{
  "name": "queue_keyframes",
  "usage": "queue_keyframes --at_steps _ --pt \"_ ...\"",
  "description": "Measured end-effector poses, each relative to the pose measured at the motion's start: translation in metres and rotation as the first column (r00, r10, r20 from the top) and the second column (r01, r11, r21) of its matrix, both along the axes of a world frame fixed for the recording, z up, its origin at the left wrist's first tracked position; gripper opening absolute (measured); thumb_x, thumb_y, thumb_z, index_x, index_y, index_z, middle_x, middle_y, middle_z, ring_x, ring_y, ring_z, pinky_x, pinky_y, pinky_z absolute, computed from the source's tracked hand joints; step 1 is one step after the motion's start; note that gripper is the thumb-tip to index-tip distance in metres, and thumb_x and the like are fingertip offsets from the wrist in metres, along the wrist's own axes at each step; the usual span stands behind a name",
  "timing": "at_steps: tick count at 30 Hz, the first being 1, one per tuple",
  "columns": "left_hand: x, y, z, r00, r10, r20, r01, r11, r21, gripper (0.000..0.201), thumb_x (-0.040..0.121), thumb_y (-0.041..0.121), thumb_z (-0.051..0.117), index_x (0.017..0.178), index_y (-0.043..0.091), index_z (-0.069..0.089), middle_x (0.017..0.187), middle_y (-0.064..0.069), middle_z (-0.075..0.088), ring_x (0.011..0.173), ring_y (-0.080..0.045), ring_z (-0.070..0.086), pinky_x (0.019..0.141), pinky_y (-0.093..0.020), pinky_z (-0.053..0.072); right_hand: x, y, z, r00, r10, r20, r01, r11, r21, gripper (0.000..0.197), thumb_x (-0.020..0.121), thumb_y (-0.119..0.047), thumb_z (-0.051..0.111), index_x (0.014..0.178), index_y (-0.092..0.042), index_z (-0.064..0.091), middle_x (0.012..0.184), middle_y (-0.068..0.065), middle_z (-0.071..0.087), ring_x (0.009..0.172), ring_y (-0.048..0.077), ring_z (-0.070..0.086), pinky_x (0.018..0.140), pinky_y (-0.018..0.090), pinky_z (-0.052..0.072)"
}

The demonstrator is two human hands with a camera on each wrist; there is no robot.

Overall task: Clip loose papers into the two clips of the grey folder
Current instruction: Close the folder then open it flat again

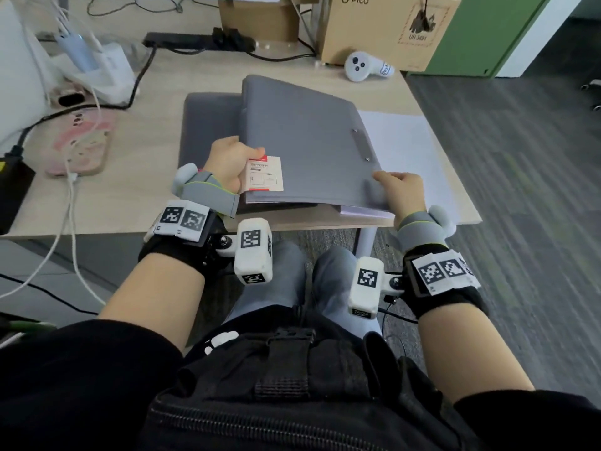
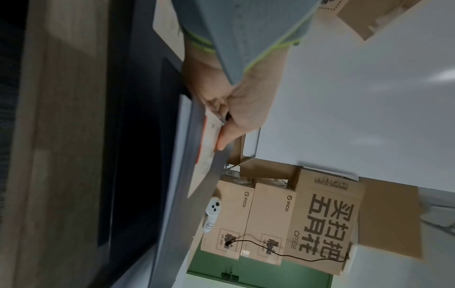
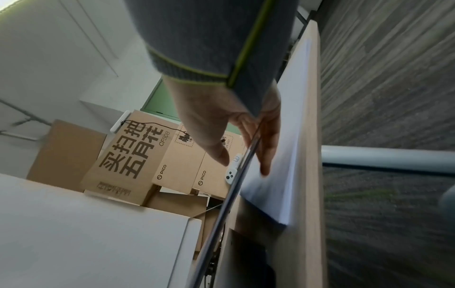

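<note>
The grey folder (image 1: 302,138) lies on the wooden table, its cover down or nearly so. A metal strip with two rivets (image 1: 361,144) shows near its right edge. My left hand (image 1: 240,161) pinches the folder's near left edge, thumb on a white and red label (image 1: 265,174); its fingers are hidden underneath. In the left wrist view the thumb (image 2: 229,134) presses that label (image 2: 209,140). My right hand (image 1: 390,183) pinches the cover's near right corner. In the right wrist view its thumb (image 3: 216,150) is above the cover edge (image 3: 236,187), its fingers below on the white papers (image 3: 283,155). Loose papers (image 1: 409,148) stick out to the right.
A dark grey pad (image 1: 208,125) lies under the folder's left side. Behind stand a white controller (image 1: 364,66), a cardboard box (image 1: 387,24) and a power strip (image 1: 198,42). A pink phone case (image 1: 81,141) and cables lie at left. The table's front edge (image 1: 325,222) is close to my wrists.
</note>
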State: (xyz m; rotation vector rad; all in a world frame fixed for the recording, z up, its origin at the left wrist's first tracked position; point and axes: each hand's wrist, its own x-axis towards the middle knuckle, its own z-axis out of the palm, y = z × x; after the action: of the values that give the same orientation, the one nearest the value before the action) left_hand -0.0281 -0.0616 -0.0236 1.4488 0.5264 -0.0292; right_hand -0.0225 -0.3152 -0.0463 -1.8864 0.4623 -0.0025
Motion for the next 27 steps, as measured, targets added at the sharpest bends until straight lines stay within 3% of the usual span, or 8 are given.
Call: queue_keyframes --at_steps 4,9,10,12,15,21,23,27 --pt "0.0 0.012 0.003 0.996 -0.035 0.087 0.031 0.998 0.046 0.011 0.088 0.001 0.058 0.084 0.011 0.061 0.082 -0.005 0.065 0.05 -0.006 0.067 0.048 -0.02 0.054 0.004 0.006 0.004 0.989 0.096 -0.111 -0.061 0.957 0.284 0.008 0.081 -0.019 0.069 0.082 -0.014 0.063 0.073 -0.001 0.058 0.061 0.013 0.053 0.053 0.022 0.047" --pt "0.004 0.033 0.001 0.999 -0.047 0.008 0.045 0.986 0.159 0.02 0.093 0.017 0.053 0.073 0.012 0.055 0.051 0.005 0.066 0.042 -0.001 0.061 0.045 -0.014 0.048 0.014 0.021 0.007 0.972 0.233 -0.042 -0.151 0.748 0.647 0.016 0.092 -0.002 0.05 0.097 -0.015 0.057 0.094 0.003 0.065 0.074 0.012 0.066 0.067 0.027 0.059" --pt "0.004 0.038 0.0 0.999 -0.042 -0.015 0.044 0.981 0.19 0.024 0.094 0.018 0.049 0.072 0.013 0.053 0.056 0.003 0.067 0.047 -0.002 0.063 0.048 -0.013 0.048 0.016 0.022 0.005 0.975 0.223 -0.015 -0.16 0.744 0.649 0.019 0.092 0.001 0.048 0.101 -0.013 0.057 0.094 0.004 0.065 0.072 0.012 0.067 0.066 0.026 0.06" --pt "0.005 0.052 -0.007 0.993 -0.041 -0.111 0.08 0.925 0.371 0.021 0.088 0.033 0.052 0.09 0.015 0.061 0.097 -0.005 0.069 0.093 -0.014 0.066 0.082 -0.02 0.05 0.017 0.025 0.005 0.978 0.207 0.023 -0.171 0.734 0.657 0.022 0.091 0.002 0.048 0.106 -0.012 0.055 0.092 0.004 0.066 0.069 0.01 0.068 0.064 0.024 0.06" --pt "-0.003 0.073 -0.016 0.919 0.099 -0.381 0.206 0.705 0.679 0.074 0.079 0.051 0.06 0.139 0.013 0.038 0.146 -0.019 0.029 0.136 -0.036 0.03 0.111 -0.039 0.028 0.021 0.027 0.002 0.985 0.171 0.033 -0.145 0.694 0.706 0.019 0.092 0.002 0.047 0.097 -0.013 0.058 0.074 -0.002 0.074 0.06 0.007 0.07 0.055 0.019 0.056" --pt "-0.009 0.067 -0.025 0.846 0.163 -0.508 0.372 0.503 0.78 0.106 0.05 0.064 0.078 0.132 0.008 0.039 0.135 -0.016 0.033 0.13 -0.037 0.032 0.107 -0.046 0.034 0.027 0.033 0.002 0.982 0.182 0.046 -0.156 0.657 0.737 0.02 0.094 0.0 0.045 0.093 -0.014 0.06 0.066 -0.006 0.075 0.061 0.007 0.071 0.059 0.02 0.059" --pt "-0.006 0.066 -0.02 0.829 0.157 -0.536 0.399 0.506 0.765 0.104 0.046 0.061 0.082 0.127 0.006 0.046 0.128 -0.016 0.045 0.121 -0.034 0.041 0.101 -0.042 0.04 0.027 0.036 0.001 0.98 0.189 0.057 -0.169 0.655 0.736 0.021 0.094 0.001 0.044 0.092 -0.014 0.059 0.066 -0.007 0.075 0.061 0.006 0.071 0.058 0.019 0.058" --pt "-0.004 0.077 -0.013 0.881 0.123 -0.457 0.27 0.663 0.698 0.054 0.066 0.041 0.079 0.094 0.0 0.059 0.092 -0.014 0.059 0.084 -0.029 0.053 0.073 -0.033 0.039 0.029 0.039 0.001 0.976 0.207 0.067 -0.186 0.635 0.75 0.021 0.094 0.001 0.044 0.095 -0.013 0.06 0.07 -0.006 0.075 0.064 0.007 0.072 0.06 0.02 0.058"
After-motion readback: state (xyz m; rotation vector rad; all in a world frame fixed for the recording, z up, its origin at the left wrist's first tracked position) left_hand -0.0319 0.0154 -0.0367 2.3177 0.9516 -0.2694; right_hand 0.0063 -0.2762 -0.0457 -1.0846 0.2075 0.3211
